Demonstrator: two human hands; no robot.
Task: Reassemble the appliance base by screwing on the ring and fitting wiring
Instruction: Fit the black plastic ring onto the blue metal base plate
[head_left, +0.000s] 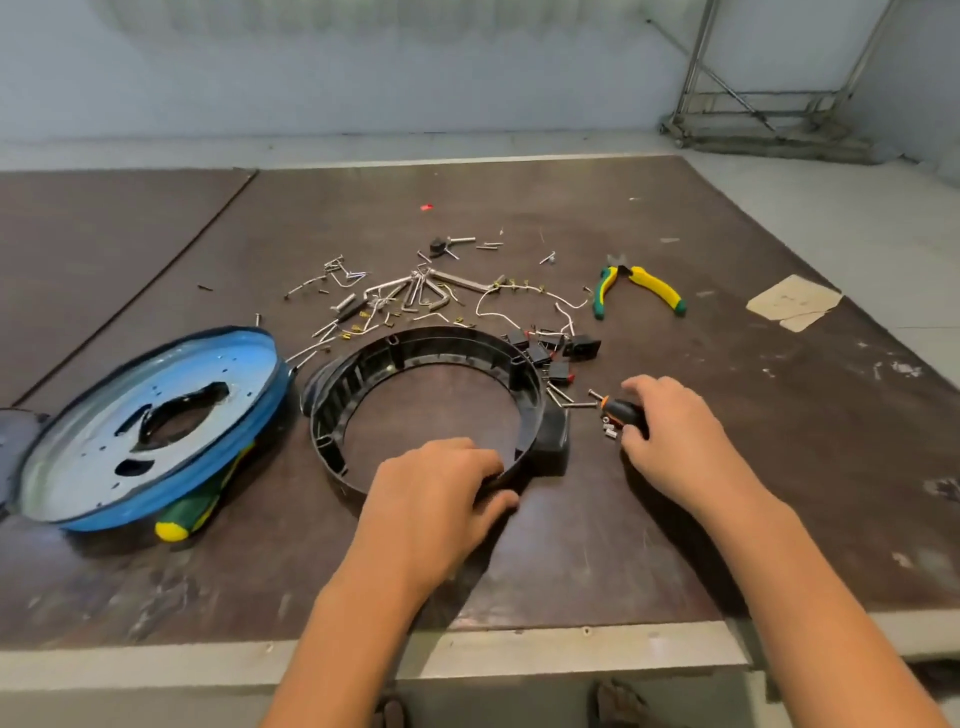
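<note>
Gripping the black plastic ring (332, 415) at its near rim, the left hand (431, 499) curls its fingers inside the wall, with the thumb outside. Just right of the ring, the right hand (675, 431) wraps round a black-handled screwdriver (621, 408). Left of the ring sits the blue-rimmed metal base plate (104, 441), tilted on a green-and-yellow tool handle (189, 514). Beyond the ring lie loose screws and wires (395, 296), black switches (550, 348) and pliers (639, 286).

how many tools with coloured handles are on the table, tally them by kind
pliers: 1
screwdrivers: 2 (black and orange screwdriver in the right hand, green and yellow screwdriver partly under the blue plate)
total: 3
</note>
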